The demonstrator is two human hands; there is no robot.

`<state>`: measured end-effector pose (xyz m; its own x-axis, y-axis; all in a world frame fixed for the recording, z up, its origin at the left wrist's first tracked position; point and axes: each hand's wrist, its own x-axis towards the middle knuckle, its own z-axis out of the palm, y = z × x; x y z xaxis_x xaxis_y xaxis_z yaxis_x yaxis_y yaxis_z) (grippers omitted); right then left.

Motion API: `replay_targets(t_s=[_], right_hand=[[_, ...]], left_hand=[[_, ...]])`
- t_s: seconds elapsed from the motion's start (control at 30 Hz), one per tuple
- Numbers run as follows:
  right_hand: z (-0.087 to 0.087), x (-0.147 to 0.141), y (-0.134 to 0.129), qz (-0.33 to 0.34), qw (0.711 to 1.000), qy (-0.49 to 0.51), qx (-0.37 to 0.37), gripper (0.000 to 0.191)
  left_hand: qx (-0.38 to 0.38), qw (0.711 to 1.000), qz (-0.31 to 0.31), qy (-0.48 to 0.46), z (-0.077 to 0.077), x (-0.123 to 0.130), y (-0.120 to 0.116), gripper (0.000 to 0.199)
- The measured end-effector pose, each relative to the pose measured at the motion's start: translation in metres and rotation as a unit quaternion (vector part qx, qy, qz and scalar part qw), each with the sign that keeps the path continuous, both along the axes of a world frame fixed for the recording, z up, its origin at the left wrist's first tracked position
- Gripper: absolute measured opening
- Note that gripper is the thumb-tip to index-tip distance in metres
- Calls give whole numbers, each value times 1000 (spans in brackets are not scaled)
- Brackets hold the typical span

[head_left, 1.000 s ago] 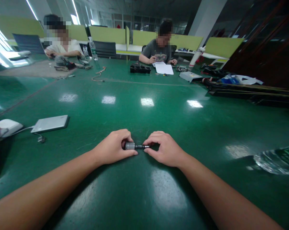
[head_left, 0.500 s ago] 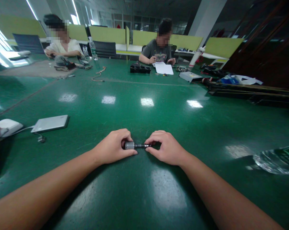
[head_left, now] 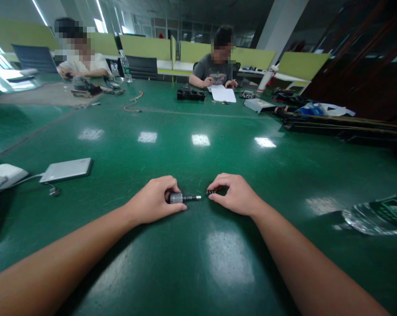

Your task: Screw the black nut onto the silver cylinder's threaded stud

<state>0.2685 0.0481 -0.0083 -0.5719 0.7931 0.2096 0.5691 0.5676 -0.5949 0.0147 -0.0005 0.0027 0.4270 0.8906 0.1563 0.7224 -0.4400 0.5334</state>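
A silver metal cylinder with a thin dark shaft [head_left: 176, 198] is held in my left hand [head_left: 155, 199], closed around its rear end. Its shaft points right and ends in a bright tip. Between the thumb and fingers of my right hand [head_left: 233, 193] is a small dark spring-like piece with ribs [head_left: 211, 192]. A short gap separates this piece from the shaft's tip. The rear of the cylinder is hidden in my left palm, and part of the ribbed piece is covered by my fingertips. Both hands are low over the green table [head_left: 172, 158].
To the left lie a flat silver box [head_left: 66, 170] with a cable and a white device [head_left: 8, 175]. A clear bottle [head_left: 376, 217] lies at the right. Two people sit across the table, near papers [head_left: 222, 93], a black case [head_left: 191, 94] and a grey box [head_left: 258, 105].
My right hand has moved right and slightly up with the ribbed piece, which has come off the shaft's end. The bright shaft tip now shows. My left hand keeps its hold.
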Motion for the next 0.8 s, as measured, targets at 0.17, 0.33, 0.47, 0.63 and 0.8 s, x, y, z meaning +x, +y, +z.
replay_targets(t_s=[0.17, 0.33, 0.47, 0.63, 0.8], right_hand=[[1, -3, -4, 27, 999, -5, 19, 10], [0, -11, -10, 47, 999, 10, 19, 9], [-3, -27, -17, 51, 998, 28, 15, 10], [-5, -41, -24, 67, 997, 16, 39, 9], [-6, -39, -22, 69, 997, 18, 39, 11]], left_hand=[[0, 1000, 1, 0, 0, 0, -1, 30], [-2, 1000, 4, -3, -1, 1, -1, 30], [0, 1000, 2, -18, -1, 2, -1, 31], [-8, 998, -41, -36, 0, -1, 0, 26], [-24, 999, -13, -29, -1, -1, 3, 24]])
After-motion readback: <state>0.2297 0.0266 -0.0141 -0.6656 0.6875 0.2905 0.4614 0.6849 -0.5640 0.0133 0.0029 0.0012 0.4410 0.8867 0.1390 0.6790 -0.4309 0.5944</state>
